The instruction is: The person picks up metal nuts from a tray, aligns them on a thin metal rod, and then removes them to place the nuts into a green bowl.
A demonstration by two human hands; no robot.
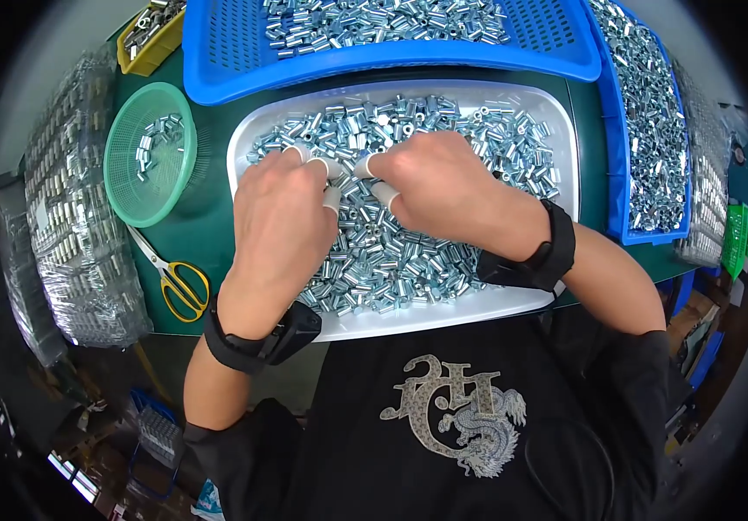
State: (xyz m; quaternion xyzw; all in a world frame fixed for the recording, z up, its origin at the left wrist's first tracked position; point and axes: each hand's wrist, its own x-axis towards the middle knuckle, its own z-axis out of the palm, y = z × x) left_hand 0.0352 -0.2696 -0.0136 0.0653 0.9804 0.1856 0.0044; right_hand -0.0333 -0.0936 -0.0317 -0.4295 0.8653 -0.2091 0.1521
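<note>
With your left hand (283, 221) and right hand (439, 187) curled knuckles-up, capped fingertips (332, 199) pinching into the small zinc-plated sleeves (391, 252) heaped in the white tray (443, 314) at centre frame, a hasty sweep could flick pieces over the shallow rim onto the green bench (196, 230).
</note>
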